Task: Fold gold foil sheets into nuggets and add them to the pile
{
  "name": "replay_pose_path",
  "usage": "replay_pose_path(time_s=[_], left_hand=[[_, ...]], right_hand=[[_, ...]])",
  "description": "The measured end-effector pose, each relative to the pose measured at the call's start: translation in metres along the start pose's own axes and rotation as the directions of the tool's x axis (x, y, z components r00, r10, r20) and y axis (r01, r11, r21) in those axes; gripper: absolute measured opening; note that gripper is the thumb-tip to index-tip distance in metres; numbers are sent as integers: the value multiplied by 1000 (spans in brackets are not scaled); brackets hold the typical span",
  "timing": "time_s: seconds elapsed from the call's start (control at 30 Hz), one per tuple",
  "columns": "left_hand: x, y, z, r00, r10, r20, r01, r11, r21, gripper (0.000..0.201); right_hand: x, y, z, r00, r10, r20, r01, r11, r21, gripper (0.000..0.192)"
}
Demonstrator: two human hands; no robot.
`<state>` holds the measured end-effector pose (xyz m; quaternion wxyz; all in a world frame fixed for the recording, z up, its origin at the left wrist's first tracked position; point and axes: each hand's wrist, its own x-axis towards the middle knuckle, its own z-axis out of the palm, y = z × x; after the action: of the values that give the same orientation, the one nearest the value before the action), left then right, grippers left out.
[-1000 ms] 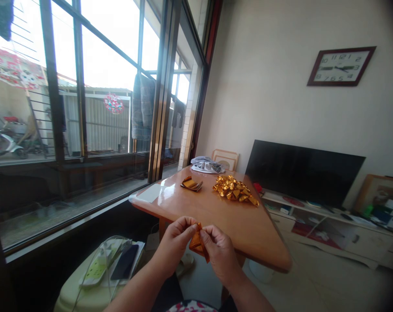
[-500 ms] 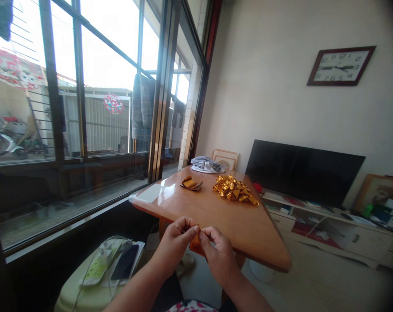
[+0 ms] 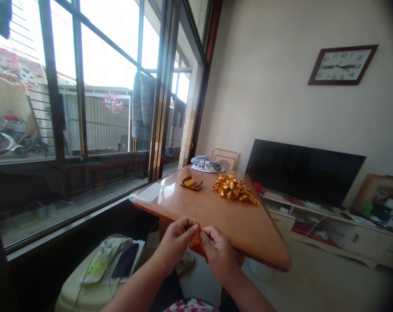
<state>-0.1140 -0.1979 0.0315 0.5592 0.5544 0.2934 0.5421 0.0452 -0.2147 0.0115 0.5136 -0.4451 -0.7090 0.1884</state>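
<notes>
Since the earlier frames the two hands have drawn closer together and the orange foil piece (image 3: pixel 195 244) shows less, most of it now tucked between the fingers instead of hanging open below them. The left hand (image 3: pixel 177 240) is pinched shut on the upper left edge of the foil, thumb and fingertips pressed together. The right hand (image 3: pixel 217 253) is clamped on the foil's right side, its fingers curled over the top and nearly touching those of the left. The foil sits between both hands, held in the air just in front of the near edge of the wooden counter (image 3: pixel 216 216).

Beyond the hands, far across the counter, lies a heap of folded gold foil pieces (image 3: pixel 234 190), and to the left of that heap a small stack of flat foil sheets (image 3: pixel 191 183). Below and to the left of the left hand a phone (image 3: pixel 125 261) rests on a pale green stool (image 3: pixel 82 294).
</notes>
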Motion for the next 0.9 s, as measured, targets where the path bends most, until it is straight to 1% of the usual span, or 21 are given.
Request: replay_pose_path(time_s=[0.2,0.33,0.5,0.6,0.7,0.73,0.8,0.87,0.9], left_hand=[[-2,1,3,997,50,-62,-40,987,157,31],[-1,2,2,995,84,-45,-72,974,216,32],[1,-3,-1,997,73,-19,-67,971,230,33],[2,-6,-2,999,45,3,-45,981,188,34],[2,-5,-4,1000,2,9,-3,992,129,34],[1,-4,-5,1000,-6,-14,7,992,128,33],[0,-1,-6,995,-8,-96,23,987,159,31],[-1,1,-7,985,5,-172,30,979,200,32],[-1,2,-7,983,12,-185,28,977,210,34]], right_hand=[[0,1,0,999,-32,7,33,997,-65,31],[-1,2,1,999,-37,21,39,995,-95,32],[-1,4,1,999,-33,31,37,993,-111,32],[0,3,0,999,10,42,-8,999,-48,33],[0,0,-2,993,93,74,-98,992,78,35],[0,-1,-2,989,117,90,-128,984,122,35],[0,-3,-2,981,152,121,-173,966,194,37],[1,-3,-2,976,169,138,-198,951,238,39],[1,-3,-1,975,171,141,-202,947,248,39]])
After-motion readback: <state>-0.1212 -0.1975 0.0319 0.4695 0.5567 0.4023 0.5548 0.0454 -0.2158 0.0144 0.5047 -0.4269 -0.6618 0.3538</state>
